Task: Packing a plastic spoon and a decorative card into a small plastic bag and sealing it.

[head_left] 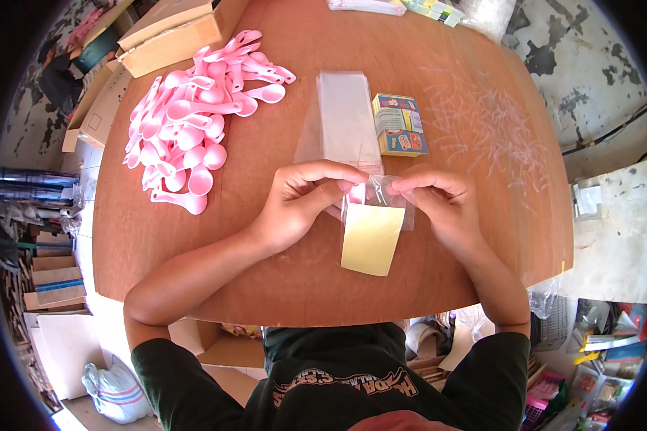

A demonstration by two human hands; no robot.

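Left hand (302,201), right hand (438,205) pinch top of small clear plastic bag (384,201) holding yellow card (370,241); fingers closed; pink item inside mostly hidden.

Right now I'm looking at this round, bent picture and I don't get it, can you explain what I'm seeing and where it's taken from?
This is one wide fisheye camera worn on a person's head, looking down, so straight edges bend. No machine: just two bare hands. The left hand and right hand together pinch a small clear plastic bag with a yellow card inside. On the round brown wooden table lie a heap of pink plastic spoons, a stack of empty clear plastic bags and a small colourful printed cardboard box. Cardboard cartons sit at the far edge.
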